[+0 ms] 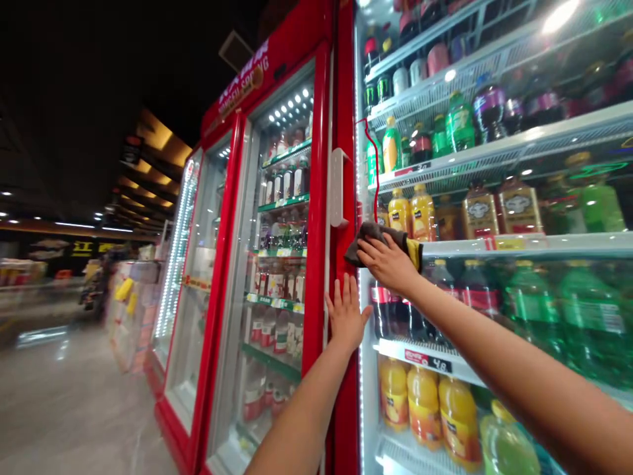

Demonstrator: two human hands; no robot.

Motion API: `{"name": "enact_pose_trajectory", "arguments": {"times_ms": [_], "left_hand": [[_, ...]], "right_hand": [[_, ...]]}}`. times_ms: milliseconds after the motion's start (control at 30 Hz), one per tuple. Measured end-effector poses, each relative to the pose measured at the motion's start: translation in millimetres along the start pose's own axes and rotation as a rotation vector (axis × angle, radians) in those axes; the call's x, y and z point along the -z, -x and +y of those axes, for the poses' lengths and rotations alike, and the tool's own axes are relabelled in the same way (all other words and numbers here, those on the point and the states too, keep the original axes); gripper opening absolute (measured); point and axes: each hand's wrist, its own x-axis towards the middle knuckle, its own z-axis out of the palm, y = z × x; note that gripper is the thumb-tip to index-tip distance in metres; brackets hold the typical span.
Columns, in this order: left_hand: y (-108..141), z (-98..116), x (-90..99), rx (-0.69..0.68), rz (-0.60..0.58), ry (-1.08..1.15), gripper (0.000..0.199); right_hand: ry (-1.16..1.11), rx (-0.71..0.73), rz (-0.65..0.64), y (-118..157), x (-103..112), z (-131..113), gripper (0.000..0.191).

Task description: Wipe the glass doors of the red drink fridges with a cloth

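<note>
My right hand presses a dark grey cleaning cloth with a yellow-and-black edge against the glass door of the drinks fridge, by the red door frame. Its fingers lie over the cloth. Lower and to the left, my left hand rests with spread fingers on the red frame and holds nothing. Just above it a pale door handle is fixed to the frame. Behind the glass, yellow juice bottles stand on a shelf near the cloth.
More red-framed fridges with bottles on shelves run away to the left. Several large green bottles and orange juice bottles fill the lower shelves at right. A wrapped stack of goods stands on the shiny floor.
</note>
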Motion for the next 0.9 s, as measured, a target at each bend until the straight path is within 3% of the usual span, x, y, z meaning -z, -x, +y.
{"name": "enact_pose_trajectory", "arguments": {"times_ms": [100,167,267,367,467,600,700,800,900], "left_hand": [[4,0,-1.2,-0.009,-0.021,-0.010,0.080],[7,2,1.7,0.024,-0.018,-0.012,0.079],[16,5,11.4,0.077,0.018,0.005,0.079],[21,1,22.8,0.030,0.044,0.036,0.084],[15,-5,32.8,-0.053,0.068,0.051,0.087],[6,-7,42.2,-0.074,0.113,0.071,0.089],[10,-4,46.2,-0.074,0.136,0.094,0.086],[11,1,51.1,-0.092,0.124,0.130,0.082],[1,12,58.8,-0.101,0.100,0.183,0.079]], "right_hand": [[-0.040,-0.026,-0.055,-37,-7,-12,0.041],[-0.078,0.003,-0.092,-44,-9,-19,0.039],[-0.138,0.140,-0.122,-20,-7,-18,0.039],[-0.163,0.226,-0.110,10,1,-3,0.038],[-0.139,0.141,-0.077,19,7,4,0.037],[-0.096,-0.055,-0.058,19,5,-20,0.040],[-0.103,0.009,-0.150,23,7,-35,0.040],[-0.067,0.091,-0.224,26,26,-17,0.040],[0.073,-0.104,-0.151,35,57,21,0.044]]}}
